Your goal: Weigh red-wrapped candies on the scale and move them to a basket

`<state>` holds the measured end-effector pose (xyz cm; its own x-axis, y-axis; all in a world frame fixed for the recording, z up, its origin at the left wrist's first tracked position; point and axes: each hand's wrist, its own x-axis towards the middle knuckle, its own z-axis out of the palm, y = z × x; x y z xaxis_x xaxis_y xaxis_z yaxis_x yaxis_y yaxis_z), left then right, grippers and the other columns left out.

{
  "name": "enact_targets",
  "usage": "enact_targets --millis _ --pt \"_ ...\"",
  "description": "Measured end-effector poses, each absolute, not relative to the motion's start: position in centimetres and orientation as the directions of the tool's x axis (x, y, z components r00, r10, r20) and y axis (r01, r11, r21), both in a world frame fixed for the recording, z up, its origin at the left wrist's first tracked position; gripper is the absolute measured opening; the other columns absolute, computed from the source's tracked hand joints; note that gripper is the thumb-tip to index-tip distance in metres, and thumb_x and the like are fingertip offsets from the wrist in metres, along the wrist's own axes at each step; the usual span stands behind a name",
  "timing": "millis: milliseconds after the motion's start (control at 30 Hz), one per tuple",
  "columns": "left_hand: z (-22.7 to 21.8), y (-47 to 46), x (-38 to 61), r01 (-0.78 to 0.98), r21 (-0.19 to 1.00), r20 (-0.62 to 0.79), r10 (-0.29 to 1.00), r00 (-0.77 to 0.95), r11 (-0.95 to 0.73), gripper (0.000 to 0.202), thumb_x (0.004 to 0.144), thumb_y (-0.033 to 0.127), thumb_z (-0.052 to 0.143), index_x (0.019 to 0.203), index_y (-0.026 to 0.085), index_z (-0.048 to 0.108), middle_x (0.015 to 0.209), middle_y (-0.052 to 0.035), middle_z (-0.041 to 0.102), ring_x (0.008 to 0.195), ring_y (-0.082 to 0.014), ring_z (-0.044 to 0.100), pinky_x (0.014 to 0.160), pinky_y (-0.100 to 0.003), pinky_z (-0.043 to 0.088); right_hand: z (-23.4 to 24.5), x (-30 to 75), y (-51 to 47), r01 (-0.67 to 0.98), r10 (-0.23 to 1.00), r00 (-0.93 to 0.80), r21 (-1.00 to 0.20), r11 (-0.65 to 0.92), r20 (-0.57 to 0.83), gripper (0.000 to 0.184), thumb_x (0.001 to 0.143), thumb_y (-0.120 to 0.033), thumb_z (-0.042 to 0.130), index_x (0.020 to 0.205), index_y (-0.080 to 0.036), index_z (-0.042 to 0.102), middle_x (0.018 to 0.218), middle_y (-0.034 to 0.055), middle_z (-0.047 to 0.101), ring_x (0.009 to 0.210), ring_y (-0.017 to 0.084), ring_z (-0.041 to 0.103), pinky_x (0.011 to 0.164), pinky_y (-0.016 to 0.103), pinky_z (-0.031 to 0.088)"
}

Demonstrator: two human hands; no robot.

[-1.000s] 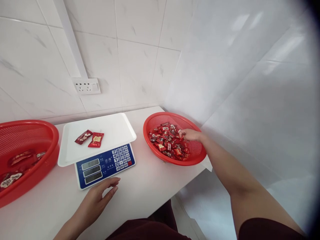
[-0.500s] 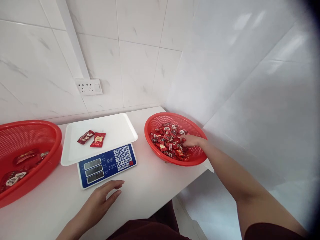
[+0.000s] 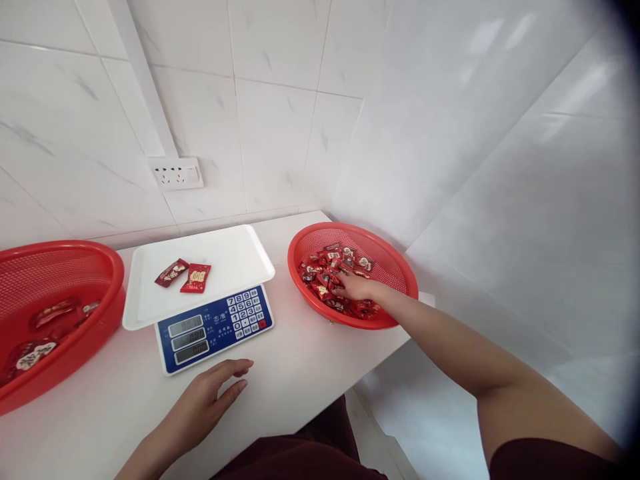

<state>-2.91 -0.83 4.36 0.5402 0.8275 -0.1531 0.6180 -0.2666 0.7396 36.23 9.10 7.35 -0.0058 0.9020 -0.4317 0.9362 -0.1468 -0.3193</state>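
Note:
My right hand reaches into the red plastic basket at the right, its fingertips down among many small red wrapped candies. Its fingers look apart, and I see no packet clearly gripped; the tips are partly hidden. My left hand hovers over or rests on the table in front of the scale, fingers loosely curved, thumb apart, holding nothing. On the white tray of the scale lie a dark red packet and a brighter red packet. The scale's blue panel has number keys and small displays.
Another red basket with some larger-looking red packets stands at the left. The white table meets a tiled wall behind, with a power socket, and a glossy panel wall at the right.
My right hand has moved left within the basket, from the right side of the candies toward their middle. My left hand and the two packets on the tray stay about where they were.

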Motion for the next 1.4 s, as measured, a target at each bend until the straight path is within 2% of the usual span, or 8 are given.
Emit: enact_targets --millis 100,233,533,667,800,900,1100,1400 --pt "4.8 -1.0 -2.6 0.606 0.752 -0.161 0.820 0.549 -0.258 0.035 0.087 0.043 0.044 0.115 0.030 0.060 0.115 -0.0007 0.065 0.105 -0.0232 0.060 0.086 -0.030 0.051 7.7 36.1 9.3 0.924 0.916 0.004 -0.349 -0.157 -0.401 0.036 0.077 -0.032 0.063 0.110 -0.019 0.057 0.112 0.0134 0.061 0.098 0.030 0.058 0.084 0.037 0.045" --pt "5.2 -1.2 -2.6 0.601 0.763 -0.176 0.819 0.547 -0.238 0.033 0.085 0.042 0.046 0.113 0.032 0.062 0.113 0.0004 0.066 0.105 -0.0238 0.060 0.089 -0.032 0.049 9.2 37.0 9.0 0.864 0.934 0.018 -0.465 -0.194 -0.357 0.011 0.083 -0.029 0.054 0.089 -0.021 0.059 0.092 0.0055 0.064 0.078 0.020 0.059 0.066 0.028 0.048" --pt "6.0 -0.8 -2.2 0.532 0.829 -0.188 0.811 0.555 -0.172 0.032 0.087 0.043 0.047 0.112 0.030 0.060 0.113 -0.0017 0.064 0.106 -0.0234 0.058 0.091 -0.033 0.047 14.0 36.6 7.9 0.590 0.964 0.015 -0.776 -0.224 -0.266 0.017 0.085 -0.038 0.047 0.090 -0.022 0.048 0.096 0.0037 0.059 0.074 0.013 0.057 0.051 0.019 0.044" --pt "7.6 -0.7 -0.2 0.285 0.958 -0.142 0.805 0.576 -0.035 0.033 0.086 0.044 0.050 0.111 0.024 0.058 0.110 -0.0062 0.062 0.102 -0.0220 0.058 0.090 -0.035 0.048 16.4 31.8 6.9 0.330 0.981 -0.098 -0.936 -0.125 -0.166 0.019 0.081 -0.039 0.054 0.087 -0.022 0.048 0.093 0.0030 0.058 0.078 0.015 0.058 0.049 0.019 0.045" --pt "8.6 -0.3 2.1 -0.145 0.964 -0.098 0.804 0.587 0.224 0.047 0.083 0.046 0.057 0.122 0.023 0.046 0.113 -0.0095 0.055 0.097 -0.0220 0.061 0.080 -0.038 0.052 16.7 24.9 6.5 0.266 0.947 -0.313 -0.964 0.012 -0.075 0.015 0.083 -0.036 0.054 0.089 -0.022 0.052 0.088 0.0027 0.059 0.071 0.014 0.059 0.048 0.020 0.047" --pt "8.6 -0.3 2.8 -0.283 0.896 -0.117 0.799 0.590 0.341 0.044 0.080 0.045 0.062 0.115 0.021 0.051 0.106 -0.0090 0.058 0.090 -0.0203 0.062 0.075 -0.036 0.051 15.9 20.0 7.7 0.229 0.910 -0.413 -0.971 0.073 -0.029 0.011 0.084 -0.031 0.054 0.091 -0.023 0.052 0.083 0.0022 0.059 0.068 0.013 0.060 0.049 0.021 0.050" --pt "7.2 -1.9 1.7 -0.156 0.897 -0.205 0.703 0.681 0.412 0.036 0.071 0.043 0.072 0.093 0.016 0.061 0.083 -0.0074 0.064 0.070 -0.0161 0.062 0.068 -0.032 0.047 14.0 13.5 12.9 0.095 0.945 -0.326 -0.995 0.042 0.009 0.003 0.084 -0.022 0.052 0.087 -0.022 0.051 0.083 -0.0006 0.055 0.069 0.011 0.061 0.054 0.023 0.055" --pt "5.4 -2.2 -1.3 -0.117 0.905 -0.255 0.743 0.619 0.409 0.039 0.071 0.044 0.072 0.095 0.015 0.061 0.084 -0.0073 0.064 0.074 -0.0169 0.061 0.071 -0.033 0.044 12.6 12.4 16.4 0.117 0.982 -0.186 -0.993 -0.016 -0.038 0.010 0.081 -0.011 0.053 0.085 -0.020 0.053 0.083 0.0001 0.057 0.070 0.008 0.060 0.064 0.022 0.055"
